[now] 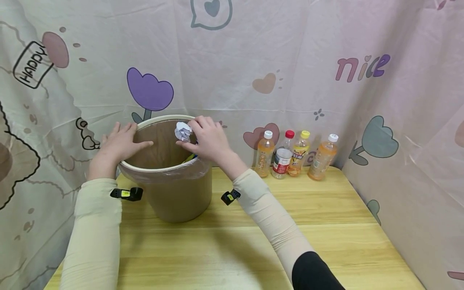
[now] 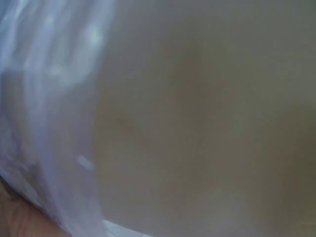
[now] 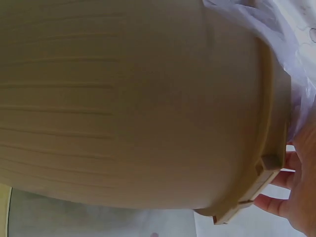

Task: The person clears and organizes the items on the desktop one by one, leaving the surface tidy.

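Note:
A white crumpled paper ball (image 1: pixel 183 131) shows over the mouth of a brown trash bin (image 1: pixel 177 197) in the head view. My right hand (image 1: pixel 210 139) reaches over the bin's right side and pinches the ball between thumb and fingertips. In the right wrist view, the right fingers (image 3: pixel 284 180) appear beside the bin's rim, with the ball hidden. At the bin's left rim rests my left hand (image 1: pixel 117 147), its fingers extended outside and its thumb spread over the opening. A clear plastic liner (image 1: pixel 177 173) folds over the rim. Something yellow-green (image 1: pixel 190 157) shows inside the bin.
Several small bottles stand at the back right of the wooden table (image 1: pixel 268 225): an orange one (image 1: pixel 264 155), a red-capped one (image 1: pixel 282 159), a yellow-capped one (image 1: pixel 299 155) and another white-capped one (image 1: pixel 322 159). A printed curtain (image 1: pixel 224 72) hangs behind.

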Demonstrator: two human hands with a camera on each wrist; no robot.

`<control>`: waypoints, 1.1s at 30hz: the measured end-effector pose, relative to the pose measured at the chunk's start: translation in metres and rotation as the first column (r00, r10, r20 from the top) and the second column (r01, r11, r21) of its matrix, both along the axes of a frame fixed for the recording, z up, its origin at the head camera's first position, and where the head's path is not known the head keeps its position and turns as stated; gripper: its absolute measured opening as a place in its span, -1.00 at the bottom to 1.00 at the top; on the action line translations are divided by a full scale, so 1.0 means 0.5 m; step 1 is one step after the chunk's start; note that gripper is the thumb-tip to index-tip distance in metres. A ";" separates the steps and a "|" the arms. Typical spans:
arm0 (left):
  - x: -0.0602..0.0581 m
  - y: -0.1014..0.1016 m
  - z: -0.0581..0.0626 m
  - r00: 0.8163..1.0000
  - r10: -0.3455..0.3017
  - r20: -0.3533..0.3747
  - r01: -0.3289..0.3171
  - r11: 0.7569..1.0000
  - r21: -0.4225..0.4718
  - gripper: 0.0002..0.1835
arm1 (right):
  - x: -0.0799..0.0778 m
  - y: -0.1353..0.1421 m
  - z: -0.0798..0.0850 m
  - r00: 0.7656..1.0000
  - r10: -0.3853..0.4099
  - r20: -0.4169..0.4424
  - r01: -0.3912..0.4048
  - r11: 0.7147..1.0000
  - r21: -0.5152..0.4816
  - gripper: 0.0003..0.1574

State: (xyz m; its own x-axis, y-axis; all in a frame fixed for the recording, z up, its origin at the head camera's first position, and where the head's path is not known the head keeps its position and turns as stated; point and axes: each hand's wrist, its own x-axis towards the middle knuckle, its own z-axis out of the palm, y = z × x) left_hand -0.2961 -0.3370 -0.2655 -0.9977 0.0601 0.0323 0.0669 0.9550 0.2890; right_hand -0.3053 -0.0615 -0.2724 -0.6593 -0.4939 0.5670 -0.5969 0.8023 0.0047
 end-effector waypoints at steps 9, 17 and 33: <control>-0.006 0.001 -0.004 1.000 -0.005 0.011 0.005 1.000 0.000 0.10 | -0.004 0.003 -0.009 1.000 0.003 -0.010 -0.003 1.000 -0.011 -0.24; -0.011 0.000 -0.007 1.000 -0.005 0.017 0.005 1.000 0.000 0.12 | -0.006 0.024 -0.019 1.000 -0.001 -0.002 0.001 0.999 -0.041 -0.24; -0.005 -0.001 -0.003 1.000 -0.010 0.013 0.010 1.000 0.010 0.13 | 0.004 0.087 -0.038 0.998 -0.022 -0.060 0.017 0.997 -0.075 -0.25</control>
